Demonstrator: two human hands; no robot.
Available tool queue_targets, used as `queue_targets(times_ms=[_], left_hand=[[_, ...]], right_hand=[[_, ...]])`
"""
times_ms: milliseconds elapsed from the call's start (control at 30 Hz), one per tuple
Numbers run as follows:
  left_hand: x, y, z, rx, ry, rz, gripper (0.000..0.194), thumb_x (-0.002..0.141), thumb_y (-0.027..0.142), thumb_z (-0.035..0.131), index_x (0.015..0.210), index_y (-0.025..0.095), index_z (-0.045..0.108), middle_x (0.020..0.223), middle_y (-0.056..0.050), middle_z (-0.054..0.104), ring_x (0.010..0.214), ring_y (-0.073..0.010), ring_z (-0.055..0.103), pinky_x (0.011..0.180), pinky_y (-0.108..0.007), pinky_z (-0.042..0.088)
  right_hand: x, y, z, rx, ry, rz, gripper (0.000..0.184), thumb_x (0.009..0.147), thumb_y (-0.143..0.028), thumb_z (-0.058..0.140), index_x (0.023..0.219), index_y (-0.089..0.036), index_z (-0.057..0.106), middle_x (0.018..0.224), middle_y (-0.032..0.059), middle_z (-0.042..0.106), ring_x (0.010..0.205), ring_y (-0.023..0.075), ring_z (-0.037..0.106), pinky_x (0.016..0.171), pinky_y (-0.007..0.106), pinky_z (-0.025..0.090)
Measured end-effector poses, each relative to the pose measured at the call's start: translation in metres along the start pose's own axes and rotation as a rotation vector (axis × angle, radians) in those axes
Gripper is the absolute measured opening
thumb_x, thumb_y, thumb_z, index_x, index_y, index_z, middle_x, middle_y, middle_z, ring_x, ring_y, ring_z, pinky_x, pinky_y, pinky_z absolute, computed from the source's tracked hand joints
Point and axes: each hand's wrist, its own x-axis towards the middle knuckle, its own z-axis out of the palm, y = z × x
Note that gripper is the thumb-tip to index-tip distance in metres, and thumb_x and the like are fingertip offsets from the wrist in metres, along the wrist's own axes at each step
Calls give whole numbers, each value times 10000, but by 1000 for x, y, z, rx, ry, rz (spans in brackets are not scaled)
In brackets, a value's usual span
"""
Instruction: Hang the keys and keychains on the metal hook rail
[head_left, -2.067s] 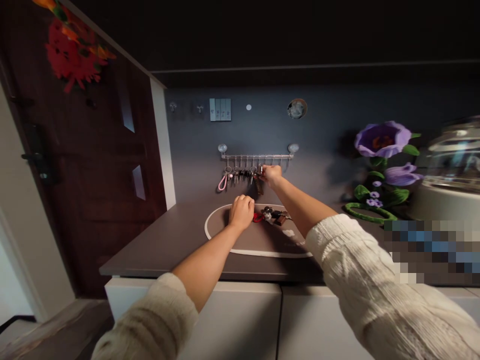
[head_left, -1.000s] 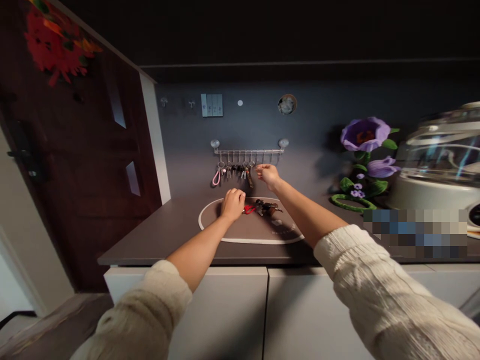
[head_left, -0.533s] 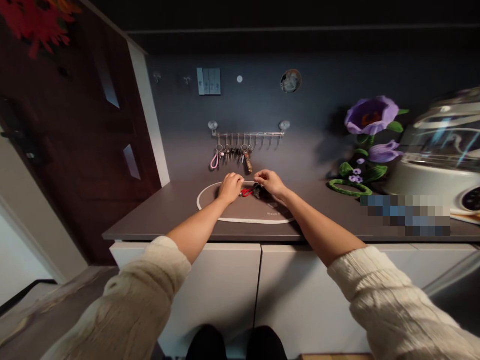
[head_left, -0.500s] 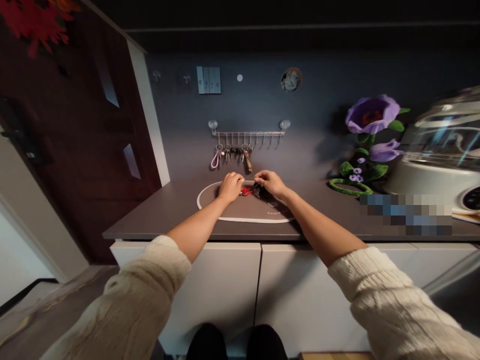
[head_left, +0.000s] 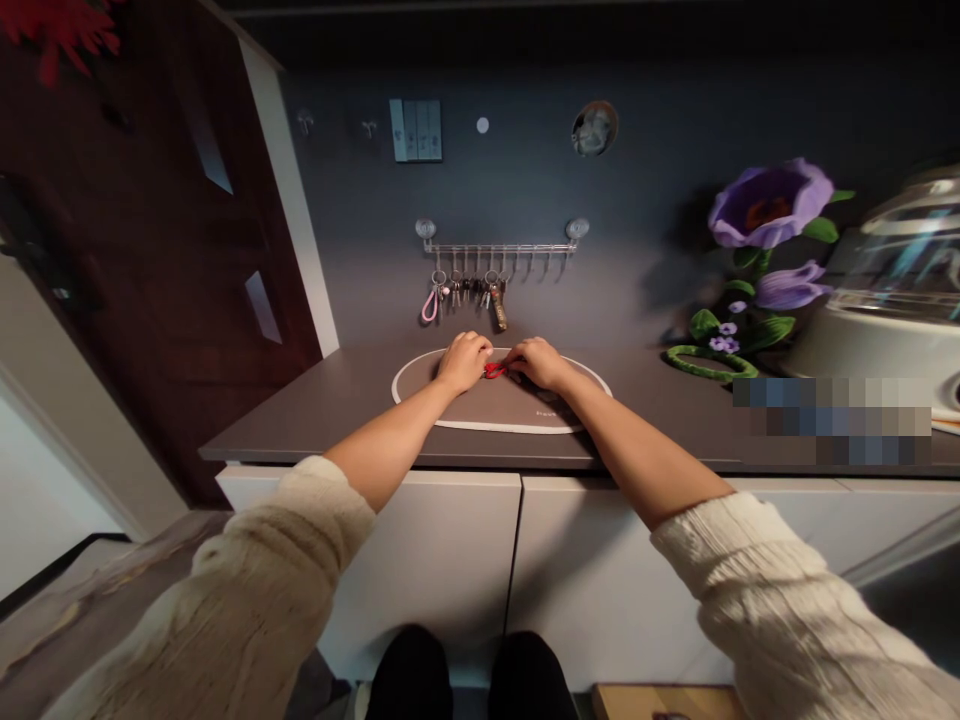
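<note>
Near the back edge of the mat (head_left: 480, 410), left hand (head_left: 465, 361) and right hand (head_left: 537, 362) curl beside a red loop (head_left: 493, 371); I can't tell whether either grips it

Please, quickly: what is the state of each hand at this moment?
Left hand: curled beside the red item; grip cannot be told.
Right hand: curled on the red item's other side; grip cannot be told.
</note>
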Motion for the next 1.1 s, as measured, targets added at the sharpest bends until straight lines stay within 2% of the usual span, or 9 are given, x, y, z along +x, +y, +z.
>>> queue_targets(times_ms=[200, 533, 867, 1100], left_hand=[[-1, 4, -3, 0, -20, 2, 178, 825, 206, 455, 823, 183, 632, 912, -57, 605, 906, -181, 497, 848, -305, 380], [-1, 3, -2, -11, -27, 41, 163, 822, 213, 471, 826, 188, 632, 904, -52, 600, 901, -180, 497, 839, -306, 386], [-1, 6, -4, -24, -10, 46, 173, 831, 220, 462, 841, 202, 634, 901, -42, 601, 897, -179, 500, 822, -300, 386], [2, 8, -4, -63, 32, 40, 206, 848, 215, 424, 864, 197, 629, 913, -45, 607, 911, -175, 504, 832, -294, 387]], right_hand=[[2, 0, 4, -116, 2, 10, 126, 744, -159, 590, 775, -172, 712, 840, 114, 654, 832, 194, 551, 820, 274, 345], [1, -2, -1, -120, 32, 5, 151, 792, -178, 536, 799, -162, 686, 856, 110, 649, 821, 179, 548, 795, 258, 351], [-2, -15, -10, 176, 136, 94, 154, 804, -156, 476, 780, -157, 628, 801, 55, 651, 736, 136, 544, 698, 218, 360], [0, -13, -8, 424, 257, 119, 128, 787, -227, 482, 764, -156, 586, 774, 18, 623, 718, 116, 522, 693, 210, 372]])
